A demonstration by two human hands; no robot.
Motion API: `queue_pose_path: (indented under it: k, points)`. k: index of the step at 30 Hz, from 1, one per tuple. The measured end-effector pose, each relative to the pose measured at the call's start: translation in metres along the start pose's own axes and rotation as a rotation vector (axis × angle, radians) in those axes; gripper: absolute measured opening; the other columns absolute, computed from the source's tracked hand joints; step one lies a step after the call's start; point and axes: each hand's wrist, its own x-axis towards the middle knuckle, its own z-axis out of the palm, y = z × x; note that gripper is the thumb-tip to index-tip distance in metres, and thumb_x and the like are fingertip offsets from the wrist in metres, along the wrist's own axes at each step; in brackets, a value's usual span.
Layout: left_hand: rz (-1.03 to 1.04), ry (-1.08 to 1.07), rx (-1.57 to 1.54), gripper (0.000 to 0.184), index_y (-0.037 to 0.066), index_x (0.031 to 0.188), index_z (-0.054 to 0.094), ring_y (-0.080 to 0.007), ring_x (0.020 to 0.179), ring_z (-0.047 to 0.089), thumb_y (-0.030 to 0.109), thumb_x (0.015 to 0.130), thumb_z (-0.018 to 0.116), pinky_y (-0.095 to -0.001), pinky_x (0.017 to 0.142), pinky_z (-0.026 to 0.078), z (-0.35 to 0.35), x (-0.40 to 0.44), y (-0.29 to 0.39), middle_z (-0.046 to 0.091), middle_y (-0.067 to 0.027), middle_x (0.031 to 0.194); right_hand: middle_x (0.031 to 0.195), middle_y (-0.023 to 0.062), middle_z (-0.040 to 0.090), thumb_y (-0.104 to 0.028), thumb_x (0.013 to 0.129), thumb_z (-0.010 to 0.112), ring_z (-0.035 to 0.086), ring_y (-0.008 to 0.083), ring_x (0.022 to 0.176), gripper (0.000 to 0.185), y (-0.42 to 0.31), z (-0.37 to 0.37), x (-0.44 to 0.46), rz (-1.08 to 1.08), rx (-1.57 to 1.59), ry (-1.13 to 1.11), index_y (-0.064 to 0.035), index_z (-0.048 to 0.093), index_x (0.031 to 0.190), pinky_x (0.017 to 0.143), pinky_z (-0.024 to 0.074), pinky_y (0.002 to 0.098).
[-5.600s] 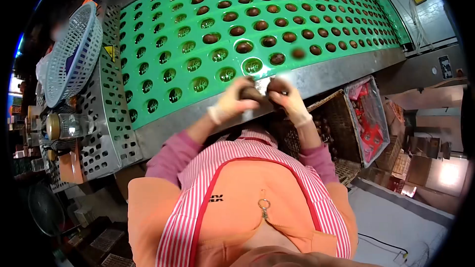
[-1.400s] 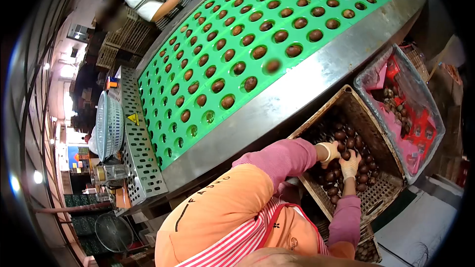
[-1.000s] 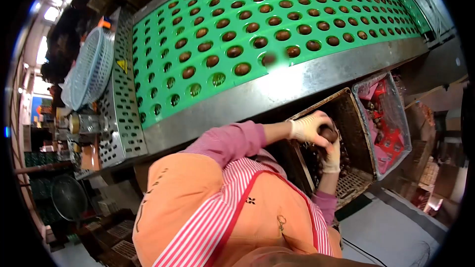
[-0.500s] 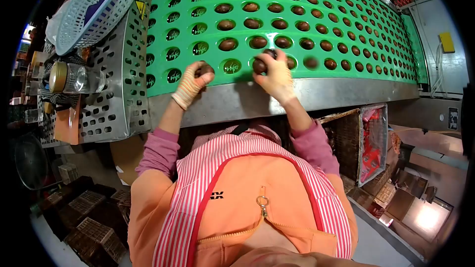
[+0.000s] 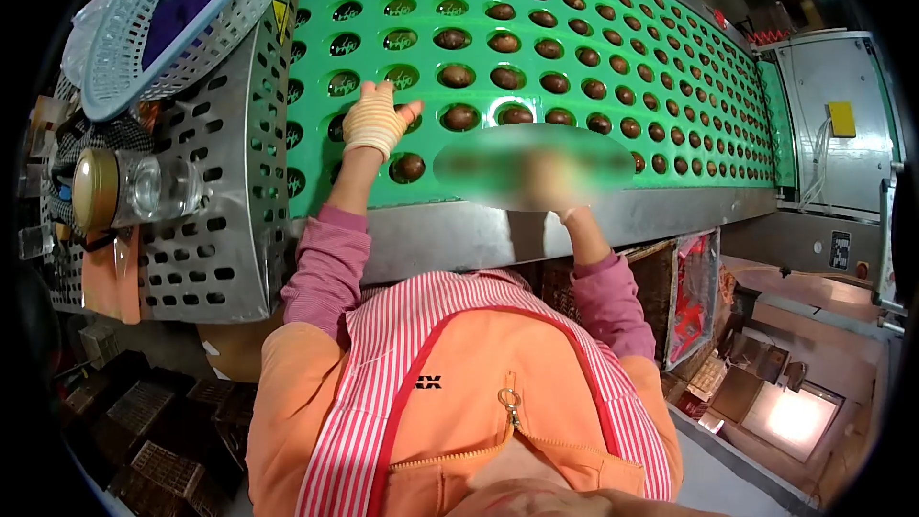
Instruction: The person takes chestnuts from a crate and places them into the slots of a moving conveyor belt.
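Note:
My left hand (image 5: 377, 122), in a cream ribbed glove with bare fingertips, is over the left columns of a green sheet (image 5: 426, 139) with round cups. Its fingers stretch forward and hold nothing. Just below that hand, a dark brown egg (image 5: 407, 168) lies in a cup of the nearest row. My right hand (image 5: 550, 180) is at the near edge of the sheet, inside a blurred patch, so its fingers and anything in them are hidden. Beyond it, another brown egg (image 5: 515, 113) rests in its cup. Cups under and beyond my left hand show raised markings.
A steel edge (image 5: 431, 241) runs along the near side of the sheet. At the left, a perforated metal panel (image 5: 225, 220) carries a glass jar (image 5: 158, 187) and a light blue basket (image 5: 120, 53). A crate (image 5: 704, 273) with red packets stands below right.
My left hand has let go of a brown egg, now in a near-row cup, and moved forward with fingers extended. My right hand, which held brown eggs, is now blurred. The view has shifted.

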Motion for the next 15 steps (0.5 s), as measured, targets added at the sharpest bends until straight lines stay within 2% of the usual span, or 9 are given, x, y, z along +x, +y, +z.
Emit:
queue_pose_path:
  k: [2, 3, 6, 7, 9, 12, 13, 14, 15]
  points:
    - [0.088, 0.183, -0.261, 0.047, 0.009, 0.107, 0.066, -0.0359, 0.099, 0.061, 0.051, 0.086, 0.062, -0.0479, 0.084, 0.050, 0.012, 0.024, -0.008, 0.060, -0.0141, 0.112, 0.122, 0.0163, 0.062, -0.017, 0.074, 0.068, 0.063, 0.0316, 0.103, 0.031, 0.037, 0.019, 0.009, -0.135, 0.137, 0.236, -0.0052, 0.070, 0.102, 0.088, 0.0521, 0.0384]
    - [0.073, 0.313, -0.481, 0.038, 0.013, 0.104, 0.068, -0.0320, 0.101, 0.058, 0.046, 0.090, 0.056, -0.0482, 0.086, 0.048, 0.032, 0.044, -0.014, 0.063, -0.0119, 0.105, 0.114, 0.0142, 0.064, -0.018, 0.077, 0.068, 0.064, 0.0280, 0.099, 0.033, 0.051, 0.025, 0.015, 0.062, 0.645, 0.187, -0.0042, 0.067, 0.107, 0.085, 0.0528, 0.0374]
    - [0.318, 0.298, -0.016, 0.030, 0.016, 0.107, 0.067, -0.0308, 0.105, 0.055, 0.039, 0.090, 0.057, -0.0474, 0.089, 0.046, 0.049, 0.063, -0.014, 0.061, -0.0093, 0.111, 0.104, 0.0067, 0.062, -0.016, 0.085, 0.066, 0.061, 0.0170, 0.091, 0.041, 0.041, 0.008, 0.028, 0.202, 1.389, 0.105, -0.0014, 0.056, 0.122, 0.078, 0.0526, 0.0320]
    - [0.134, 0.169, 0.073, 0.030, 0.018, 0.111, 0.065, -0.0315, 0.109, 0.052, 0.036, 0.087, 0.061, -0.0469, 0.091, 0.045, 0.059, 0.061, -0.014, 0.059, -0.0065, 0.115, 0.105, 0.0065, 0.061, -0.013, 0.084, 0.066, 0.060, 0.0164, 0.091, 0.042, 0.026, 0.002, 0.037, 0.167, 1.354, 0.079, -0.0013, 0.055, 0.123, 0.078, 0.0524, 0.0313]
    - [0.218, 0.183, 0.039, 0.033, 0.019, 0.113, 0.064, -0.0329, 0.107, 0.052, 0.034, 0.084, 0.065, -0.0470, 0.091, 0.045, 0.069, 0.058, -0.029, 0.058, -0.0062, 0.117, 0.109, 0.0053, 0.059, -0.005, 0.083, 0.065, 0.058, 0.0152, 0.092, 0.043, -0.008, -0.022, 0.056, 0.283, 1.350, -0.131, -0.0002, 0.053, 0.124, 0.079, 0.0511, 0.0287]
    - [0.283, 0.219, -0.056, 0.041, 0.018, 0.115, 0.063, -0.0335, 0.104, 0.054, 0.035, 0.079, 0.071, -0.0458, 0.091, 0.046, 0.072, 0.054, -0.038, 0.059, -0.0077, 0.113, 0.106, 0.0048, 0.061, -0.007, 0.085, 0.064, 0.058, 0.0141, 0.092, 0.036, -0.056, -0.023, 0.118, 0.011, 0.915, -0.133, 0.0002, 0.057, 0.119, 0.082, 0.0491, 0.0262]
    - [0.288, 0.242, -0.082, 0.042, 0.016, 0.114, 0.062, -0.0337, 0.104, 0.054, 0.036, 0.078, 0.072, -0.0452, 0.091, 0.046, 0.073, 0.054, -0.040, 0.059, -0.0085, 0.112, 0.107, 0.0080, 0.062, -0.008, 0.084, 0.065, 0.060, 0.0175, 0.094, 0.036, -0.071, -0.017, 0.146, -0.173, 0.567, 0.023, -0.0007, 0.058, 0.118, 0.086, 0.0495, 0.0291]
    - [0.294, 0.269, -0.107, 0.043, 0.015, 0.114, 0.062, -0.0339, 0.104, 0.054, 0.037, 0.078, 0.072, -0.0446, 0.091, 0.046, 0.073, 0.056, -0.041, 0.060, -0.0093, 0.110, 0.113, 0.0168, 0.061, -0.014, 0.079, 0.068, 0.061, 0.0336, 0.099, 0.040, -0.095, -0.012, 0.166, -0.331, 0.496, 0.258, -0.0041, 0.059, 0.117, 0.090, 0.0492, 0.0383]
    - [0.224, 0.267, -0.021, 0.049, 0.011, 0.110, 0.062, -0.0337, 0.101, 0.056, 0.043, 0.076, 0.073, -0.0451, 0.087, 0.048, 0.072, 0.056, -0.039, 0.060, -0.0102, 0.106, 0.118, 0.0149, 0.059, -0.014, 0.081, 0.068, 0.059, 0.0360, 0.105, 0.039, -0.118, -0.017, 0.182, -0.403, 0.477, 0.267, -0.0059, 0.060, 0.117, 0.091, 0.0495, 0.0400]
